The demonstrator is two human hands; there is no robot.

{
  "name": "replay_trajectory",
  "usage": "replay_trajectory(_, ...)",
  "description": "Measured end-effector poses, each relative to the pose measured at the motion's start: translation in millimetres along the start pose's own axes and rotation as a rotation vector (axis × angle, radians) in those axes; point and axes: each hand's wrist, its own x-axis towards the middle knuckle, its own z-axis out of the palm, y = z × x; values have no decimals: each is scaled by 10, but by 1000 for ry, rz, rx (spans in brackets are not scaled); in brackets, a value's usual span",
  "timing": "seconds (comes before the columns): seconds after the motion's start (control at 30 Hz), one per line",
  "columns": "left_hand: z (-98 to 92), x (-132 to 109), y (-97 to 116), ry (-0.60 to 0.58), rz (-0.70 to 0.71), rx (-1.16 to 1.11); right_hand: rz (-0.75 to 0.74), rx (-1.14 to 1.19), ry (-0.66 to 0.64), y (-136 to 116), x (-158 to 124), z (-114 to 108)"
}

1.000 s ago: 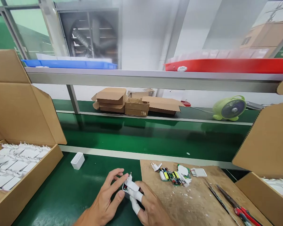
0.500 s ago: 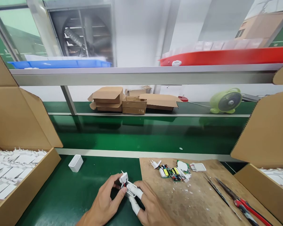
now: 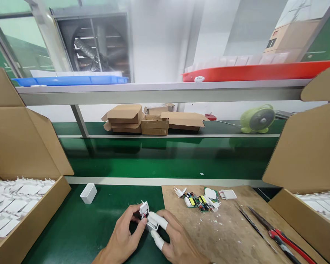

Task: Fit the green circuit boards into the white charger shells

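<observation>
Low in the middle, my left hand (image 3: 126,234) pinches the upper end of a small white power adapter (image 3: 144,209), whose plug cap sits tilted off the body. Dark and reddish parts show in the gap between cap and body. My right hand (image 3: 176,236), white finger cots on two fingers, grips the adapter's rectangular housing from the right. Fingers hide much of the adapter. Up and to the left, a loose white housing (image 3: 88,193) rests on the green table. To the right lie circuit boards (image 3: 202,201), a white plug piece (image 3: 179,191) and a flat white cover (image 3: 227,194).
Open cartons of white plastic parts stand at left (image 3: 57,198) and right (image 3: 299,216). Tweezers (image 3: 255,227) and red-handled pliers (image 3: 277,234) lie on the brown board (image 3: 222,238). Above, a shelf (image 3: 165,96) carries a blue tray (image 3: 77,80) and a red tray (image 3: 253,72).
The camera view has tipped up and turned slightly right. Both hands keep hold of the adapter, with only a slight shift of the right fingers on the housing.
</observation>
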Motion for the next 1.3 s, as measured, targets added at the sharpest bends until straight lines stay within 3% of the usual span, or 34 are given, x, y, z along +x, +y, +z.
replay_trajectory(0.13,-20,-11,-8,-17,22,13,104,170,13,0,10,41)
replay_trajectory(0.27,7,-68,-48,-47,141,95,564,876,45,48,57,145)
replay_trajectory(0.33,41,-94,-63,-33,203,138,686,1056,44,81,69,195)
replay_trajectory(0.53,81,-79,-45,75,319,214,722,1129,8,46,77,228)
replay_trajectory(0.7,52,-59,-15,88,334,250,708,1090,-7,36,87,219)
replay_trajectory(0.83,58,-85,-12,62,281,264,656,984,67,61,66,197)
replay_trajectory(0.97,77,-110,-41,-6,198,311,386,451,186,34,6,137)
replay_trajectory(1.07,74,-111,-70,-76,183,294,246,146,149,16,-50,121)
replay_trajectory(1.23,45,-112,-113,-146,205,301,427,145,113,67,-114,182)
replay_trajectory(1.3,32,-119,-133,-147,232,346,405,158,104,92,-131,206)
